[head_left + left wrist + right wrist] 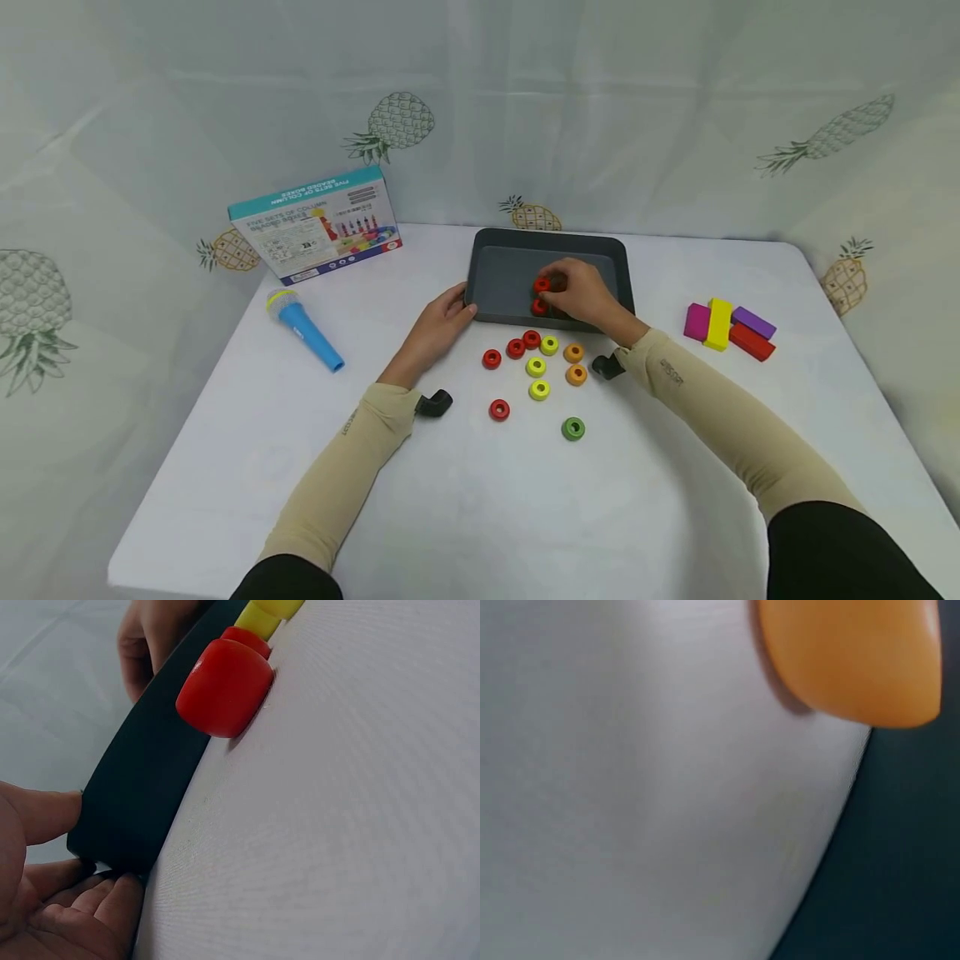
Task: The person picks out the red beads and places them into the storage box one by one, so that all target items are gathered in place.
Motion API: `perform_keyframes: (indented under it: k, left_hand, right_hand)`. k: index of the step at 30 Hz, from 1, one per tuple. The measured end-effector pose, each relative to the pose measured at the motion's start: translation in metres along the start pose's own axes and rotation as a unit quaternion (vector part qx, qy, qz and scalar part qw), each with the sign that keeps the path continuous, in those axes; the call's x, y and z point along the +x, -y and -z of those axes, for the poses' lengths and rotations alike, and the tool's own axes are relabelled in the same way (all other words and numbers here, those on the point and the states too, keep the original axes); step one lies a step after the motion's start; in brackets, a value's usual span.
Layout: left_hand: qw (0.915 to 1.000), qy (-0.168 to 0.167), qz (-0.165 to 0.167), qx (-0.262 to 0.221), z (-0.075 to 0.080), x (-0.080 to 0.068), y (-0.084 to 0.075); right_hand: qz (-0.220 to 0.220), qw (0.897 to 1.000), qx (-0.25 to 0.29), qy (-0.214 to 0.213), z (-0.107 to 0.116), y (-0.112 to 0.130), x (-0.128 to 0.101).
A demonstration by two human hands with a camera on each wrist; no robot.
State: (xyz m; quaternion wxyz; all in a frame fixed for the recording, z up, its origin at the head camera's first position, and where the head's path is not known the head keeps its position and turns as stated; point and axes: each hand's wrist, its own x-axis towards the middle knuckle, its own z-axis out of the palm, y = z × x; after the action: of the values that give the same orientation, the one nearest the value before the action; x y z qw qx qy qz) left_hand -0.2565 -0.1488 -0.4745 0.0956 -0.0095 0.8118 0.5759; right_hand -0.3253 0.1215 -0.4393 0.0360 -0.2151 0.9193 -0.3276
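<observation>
A: Fingers (558, 271) of the right hand (581, 292) curled inside the dark tray (495, 279), pinching a red ring (542, 284). Another red ring (539, 307) just below those fingertips, on the tray floor.

B: And the left hand (438, 327)?

A: Fingers (97, 896) resting against the tray's near left corner, thumb (41, 814) on the wall, not curled round anything. Relaxed, merely touching.

B: Nearer than the fingers, on the white table (465, 500)?

A: Loose rings just outside the tray's front wall. Red ones (515, 348) closest to the left fingertips, yellow ones (536, 366) in the middle, two orange ones (575, 374) beneath the right wrist, touching nothing. A lone red one (499, 409) and a green ring (573, 428) farther back toward the body.

B: Seen from the wrists?

A: From the left wrist, a red ring (225, 686) close against the tray wall (142, 787). From the right wrist, an orange ring (855, 660) blurred and very close; nothing of the fingers visible there.

B: Away from both hands?

A: Blue toy microphone (303, 329) and a printed box (315, 225) well left of the left fingers. Coloured blocks (727, 327) well right of the right hand.
</observation>
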Motion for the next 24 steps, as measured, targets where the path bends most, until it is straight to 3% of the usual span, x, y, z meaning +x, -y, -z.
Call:
perform_keyframes:
  k: [12, 24]
  left_hand:
    - [1.0, 0.0, -0.005, -0.005, -0.0011, -0.0014, -0.001]
    - [0.9999, -0.005, 0.002, 0.009, -0.0003, 0.0015, 0.0008]
  right_hand:
    - [-0.01, 0.999, -0.042, 0.001, -0.0047, 0.0006, 0.0059]
    - [0.018, 0.999, -0.051, 0.002, -0.0053, 0.0001, 0.007]
